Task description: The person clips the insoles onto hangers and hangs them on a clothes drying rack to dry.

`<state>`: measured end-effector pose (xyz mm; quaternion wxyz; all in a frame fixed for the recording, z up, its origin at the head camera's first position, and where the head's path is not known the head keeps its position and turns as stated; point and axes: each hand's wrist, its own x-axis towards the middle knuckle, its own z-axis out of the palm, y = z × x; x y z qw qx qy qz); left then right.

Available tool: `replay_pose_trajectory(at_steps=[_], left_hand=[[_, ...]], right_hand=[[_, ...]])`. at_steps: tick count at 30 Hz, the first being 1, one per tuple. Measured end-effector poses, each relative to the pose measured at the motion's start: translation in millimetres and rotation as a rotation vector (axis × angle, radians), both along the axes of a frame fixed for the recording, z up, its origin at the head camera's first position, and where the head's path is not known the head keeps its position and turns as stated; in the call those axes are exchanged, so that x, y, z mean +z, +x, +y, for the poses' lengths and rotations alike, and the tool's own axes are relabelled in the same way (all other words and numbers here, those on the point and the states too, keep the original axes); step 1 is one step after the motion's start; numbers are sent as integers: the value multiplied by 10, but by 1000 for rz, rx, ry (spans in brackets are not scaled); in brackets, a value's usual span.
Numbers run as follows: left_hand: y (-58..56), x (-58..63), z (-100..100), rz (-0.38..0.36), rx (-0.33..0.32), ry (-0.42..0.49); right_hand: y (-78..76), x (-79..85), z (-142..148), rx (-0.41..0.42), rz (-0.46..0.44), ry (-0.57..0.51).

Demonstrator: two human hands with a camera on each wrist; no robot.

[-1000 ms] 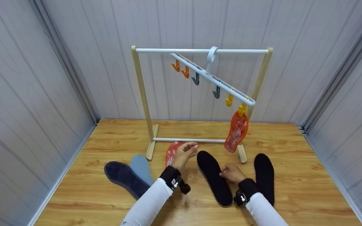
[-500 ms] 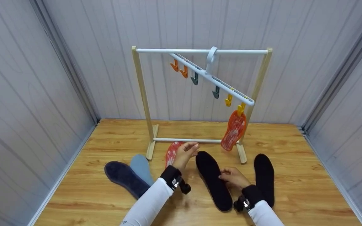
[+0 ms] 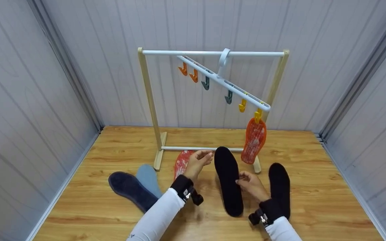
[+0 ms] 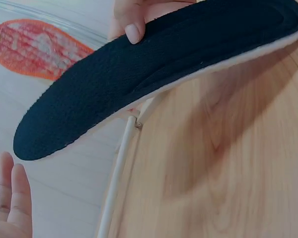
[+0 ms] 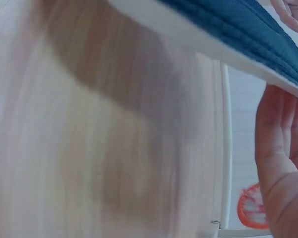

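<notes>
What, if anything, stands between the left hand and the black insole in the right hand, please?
Nothing visible: the left wrist view shows a bare gap between the left hand and the black insole that the right hand pinches. The hanging red insole is farther back.

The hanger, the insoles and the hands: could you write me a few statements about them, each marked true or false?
1. The right hand holds a black insole. True.
2. The left hand grips a pale blue insole. False: it holds nothing; the pale blue insole lies partly under a dark blue one.
3. A red patterned insole hangs from a yellow clip. True.
4. Every clip on the hanger holds an insole. False: only the endmost yellow clip does.
5. A second black insole lies on the wooden surface. True.
</notes>
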<state>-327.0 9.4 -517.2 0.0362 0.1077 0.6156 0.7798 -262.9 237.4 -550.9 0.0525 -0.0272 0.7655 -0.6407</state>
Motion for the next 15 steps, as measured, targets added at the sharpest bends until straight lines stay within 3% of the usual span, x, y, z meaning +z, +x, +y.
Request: replay_pose_trajectory(at_steps=[8,15], left_hand=[[-84,196,69,44,-9,-26],[-147,400,148,88,-19,-27]], right_hand=[[12,44,-60,-68,135,4],[17,69,-113,-110,174,-34]])
